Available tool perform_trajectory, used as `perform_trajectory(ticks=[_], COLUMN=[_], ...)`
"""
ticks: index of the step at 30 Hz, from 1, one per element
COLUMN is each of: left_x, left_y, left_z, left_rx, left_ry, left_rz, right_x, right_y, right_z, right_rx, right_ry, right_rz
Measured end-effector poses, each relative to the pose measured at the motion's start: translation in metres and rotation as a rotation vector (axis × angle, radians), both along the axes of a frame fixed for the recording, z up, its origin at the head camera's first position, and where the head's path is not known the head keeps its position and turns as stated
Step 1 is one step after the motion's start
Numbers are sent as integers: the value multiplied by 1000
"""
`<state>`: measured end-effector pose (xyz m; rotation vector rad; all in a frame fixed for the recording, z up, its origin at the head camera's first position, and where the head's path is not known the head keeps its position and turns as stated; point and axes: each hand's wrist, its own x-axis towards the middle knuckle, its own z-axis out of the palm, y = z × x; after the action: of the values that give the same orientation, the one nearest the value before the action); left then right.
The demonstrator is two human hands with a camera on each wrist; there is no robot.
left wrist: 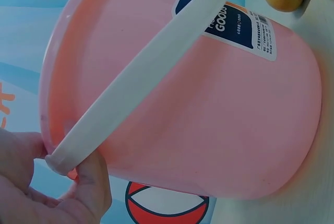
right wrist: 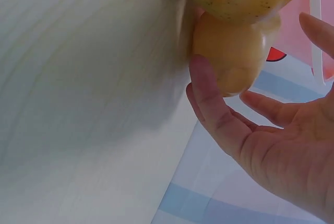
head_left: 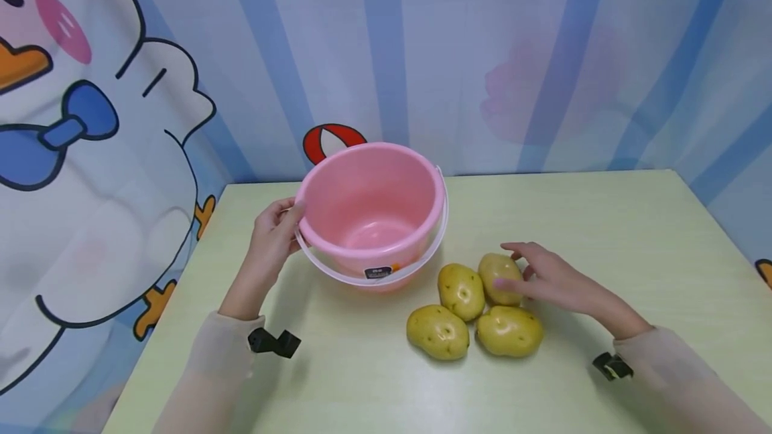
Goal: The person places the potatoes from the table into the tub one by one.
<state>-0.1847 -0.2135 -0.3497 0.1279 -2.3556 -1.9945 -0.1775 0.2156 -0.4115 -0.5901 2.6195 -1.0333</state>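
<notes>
A person in pale sleeves (head_left: 208,357) is working at a light wood-grained counter (head_left: 609,220), where four glossy, yellow-brown oval potatoes are clustering just in front and to the right of a round pink plastic bucket (head_left: 374,186). The left hand (head_left: 271,233) is grasping the bucket's rim at its left side, thumb and fingers closing over the edge beside the end of a curved white plastic handle (head_left: 362,281), which is hanging down across the front. The right hand (head_left: 551,280) is hovering at the upper right potato (head_left: 499,270), thumb to the near side, fingers spreading loosely beyond; it is holding nothing firmly, and from where I am standing I cannot tell whether the fingertips are touching the skin. The upper left potato (head_left: 461,290), the lower left potato (head_left: 438,333) and the lower right potato (head_left: 509,331) are lying close by, ungripped. The step in hand appears to be taking hold of that upper right potato while the bucket is being steadied; the next move seems to be calling for the right fingers to curl snugly around it before any lift.
</notes>
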Motion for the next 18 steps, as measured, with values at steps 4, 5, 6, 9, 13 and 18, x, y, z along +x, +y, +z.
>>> perform_trajectory(ticks=[4, 5, 6, 9, 13, 18], left_x=[-1, -1, -1, -2, -3, -3], left_y=[-1, -1, -1, -2, -2, -3], left_z=[0, -1, -1, -2, -2, -3], left_rx=[16, 18, 19, 24, 22, 23], left_ry=[-3, -4, -5, -6, -4, -2], left_rz=[-8, -10, -11, -11, -13, -16], right_x=[-3, -4, -4, -5, -6, -7], right_y=[-4, -5, -6, -7, -9, -11], right_z=[-2, -2, -3, -3, -3, -4], right_rx=[22, 28, 32, 56, 89, 129], right_ry=[26, 35, 42, 58, 72, 78], right_rz=[16, 21, 26, 41, 60, 84])
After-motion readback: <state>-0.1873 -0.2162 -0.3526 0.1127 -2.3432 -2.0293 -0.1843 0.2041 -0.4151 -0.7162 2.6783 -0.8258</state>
